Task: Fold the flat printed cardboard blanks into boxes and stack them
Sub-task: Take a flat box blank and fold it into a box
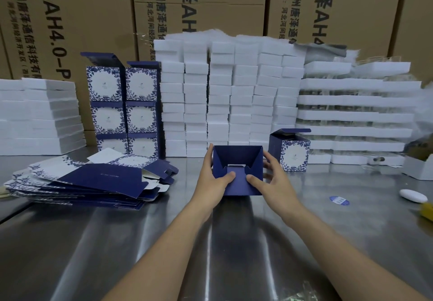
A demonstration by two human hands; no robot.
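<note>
Gripping the half-formed box (237,172) from both sides, left hand (212,176) and right hand (269,179) pressed thumbs onto its flaps — likely locking them — on the desk (210,242).

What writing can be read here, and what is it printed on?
"唐泽AH4.0-P": left brown carton.
"沧州唐泽通信科技有限": same carton, smaller column.
"唐泽AH": right brown carton.
Folded boxes, flat blanks, blue sticker: print too small to read.
</note>
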